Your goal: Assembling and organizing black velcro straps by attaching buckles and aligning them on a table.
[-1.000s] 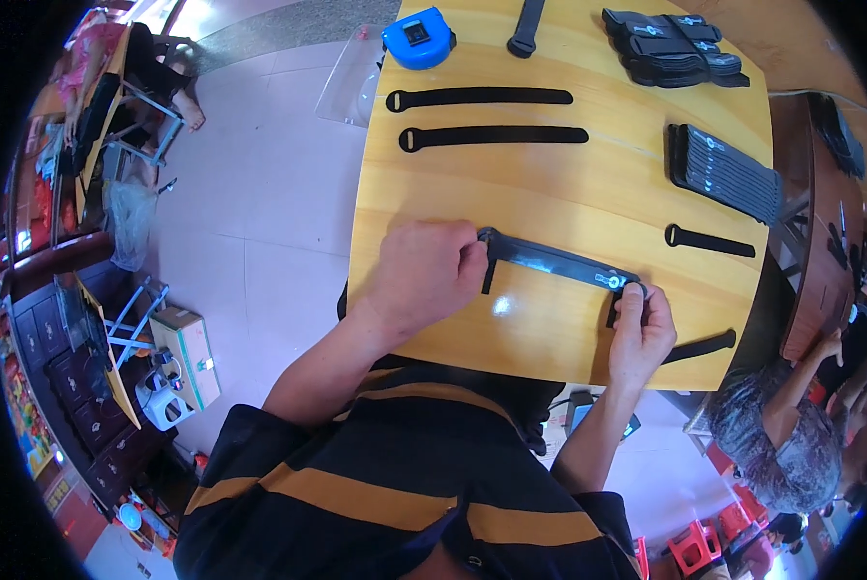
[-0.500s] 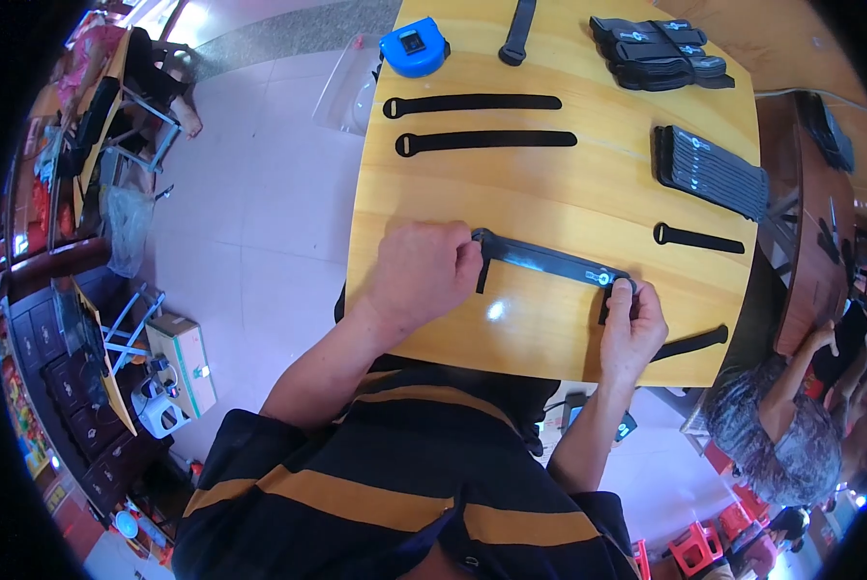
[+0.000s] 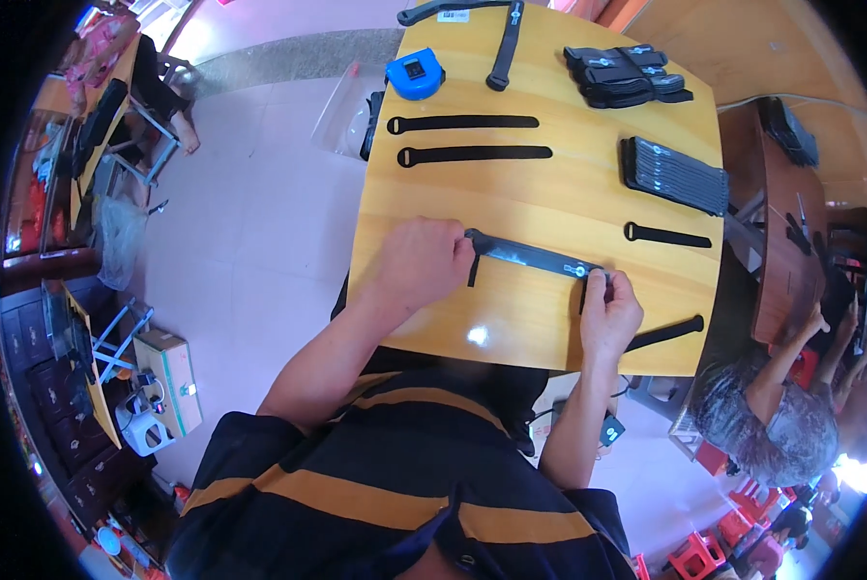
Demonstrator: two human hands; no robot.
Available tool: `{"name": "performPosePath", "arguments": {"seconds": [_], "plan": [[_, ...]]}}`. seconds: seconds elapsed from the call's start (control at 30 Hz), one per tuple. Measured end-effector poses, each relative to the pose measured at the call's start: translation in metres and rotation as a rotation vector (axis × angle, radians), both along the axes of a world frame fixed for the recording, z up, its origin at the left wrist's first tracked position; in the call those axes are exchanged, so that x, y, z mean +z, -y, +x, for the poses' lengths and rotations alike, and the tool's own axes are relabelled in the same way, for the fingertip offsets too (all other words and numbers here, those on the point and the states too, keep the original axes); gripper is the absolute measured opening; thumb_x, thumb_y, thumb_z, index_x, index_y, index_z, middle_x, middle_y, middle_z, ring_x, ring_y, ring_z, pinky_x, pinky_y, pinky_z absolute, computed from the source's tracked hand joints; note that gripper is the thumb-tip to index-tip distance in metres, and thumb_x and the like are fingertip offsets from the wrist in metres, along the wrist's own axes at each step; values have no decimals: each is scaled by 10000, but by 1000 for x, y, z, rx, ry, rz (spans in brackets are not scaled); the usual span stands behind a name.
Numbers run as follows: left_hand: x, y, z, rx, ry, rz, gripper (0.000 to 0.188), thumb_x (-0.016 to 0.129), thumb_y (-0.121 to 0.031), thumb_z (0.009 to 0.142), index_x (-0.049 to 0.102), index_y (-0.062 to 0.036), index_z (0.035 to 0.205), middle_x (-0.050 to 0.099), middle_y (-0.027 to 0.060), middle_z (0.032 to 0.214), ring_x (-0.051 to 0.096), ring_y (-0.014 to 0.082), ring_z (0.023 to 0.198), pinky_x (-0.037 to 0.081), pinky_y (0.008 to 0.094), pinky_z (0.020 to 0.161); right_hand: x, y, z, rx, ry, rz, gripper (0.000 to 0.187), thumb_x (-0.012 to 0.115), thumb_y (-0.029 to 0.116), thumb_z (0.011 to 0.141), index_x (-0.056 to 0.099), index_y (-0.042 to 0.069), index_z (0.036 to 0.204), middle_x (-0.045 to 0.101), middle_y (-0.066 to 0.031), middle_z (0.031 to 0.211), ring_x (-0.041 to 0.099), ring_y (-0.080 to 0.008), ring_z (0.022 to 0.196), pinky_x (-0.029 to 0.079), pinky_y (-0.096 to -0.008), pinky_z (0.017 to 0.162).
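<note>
A dark grey hook-and-loop strap (image 3: 535, 256) is stretched nearly straight between my hands, low over the near part of the table. My left hand (image 3: 422, 259) is closed on its left end, where a short black piece hangs down. My right hand (image 3: 611, 309) pinches the right end beside a small white mark, with another black bit hanging below. Past my hands, two black straps with looped ends, an upper one (image 3: 467, 124) and a lower one (image 3: 477, 155), lie side by side. A shorter strap (image 3: 670, 235) rests at the right, and another strap (image 3: 667, 333) lies beside my right hand.
A blue tape measure (image 3: 416, 73) sits at the table's far left, near a long grey strap (image 3: 506, 48). At right are a strap bundle (image 3: 627, 75) and a flat stack of straps (image 3: 675, 174). Beyond the yellow table (image 3: 549, 208), another person (image 3: 772, 416) works at the right.
The view has shifted, showing more of the table's far edge and the long grey strap there. Both hands keep the same hold on the stretched strap.
</note>
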State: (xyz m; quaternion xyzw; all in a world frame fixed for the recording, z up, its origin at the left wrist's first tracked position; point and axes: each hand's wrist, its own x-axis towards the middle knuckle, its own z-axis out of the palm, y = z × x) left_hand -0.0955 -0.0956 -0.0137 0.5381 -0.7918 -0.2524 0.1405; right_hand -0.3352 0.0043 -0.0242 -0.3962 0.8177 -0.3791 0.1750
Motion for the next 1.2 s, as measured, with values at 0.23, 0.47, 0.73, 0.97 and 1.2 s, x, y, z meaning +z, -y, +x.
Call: {"name": "performPosePath", "arguments": {"seconds": [0.23,0.47,0.73,0.97,1.2], "plan": [[2,-2,-1,10,31,-34,236,610,-225,860,677,-38,733,668,181,694,667,390,668,536,503,647,-1,1,0,-1,-106,12,197,665,196,920,703,5,894,676,-157,681,656,-254,595,518,-373,610],[1,-2,-3,-3,139,-46,269,593,-272,889,725,-60,792,713,162,772,708,357,752,567,474,695,-1,2,-1,9,-196,14,197,670,203,912,705,12,881,692,-169,705,686,-290,632,540,-393,643],[-11,0,-1,7,80,-111,269,605,-265,846,698,-32,750,694,191,756,690,380,719,552,501,677,-1,2,1,-2,-203,-29,196,707,197,881,665,23,961,667,-141,654,682,-336,638,548,-427,665],[-8,4,6,-51,53,-51,241,667,-265,836,676,-27,800,680,194,738,683,384,713,527,492,640,29,9,12,36,-535,-49,579,705,157,856,440,-3,1346,533,-298,1261,563,-442,1097,466,-510,938],[24,0,1,159,-456,-94,213,620,-132,897,528,-36,1064,644,190,769,650,422,741,493,525,679,27,71,52,257,-641,-297,577,604,107,913,411,22,1450,322,-274,1518,269,-471,1440,214,-644,1151]]}}
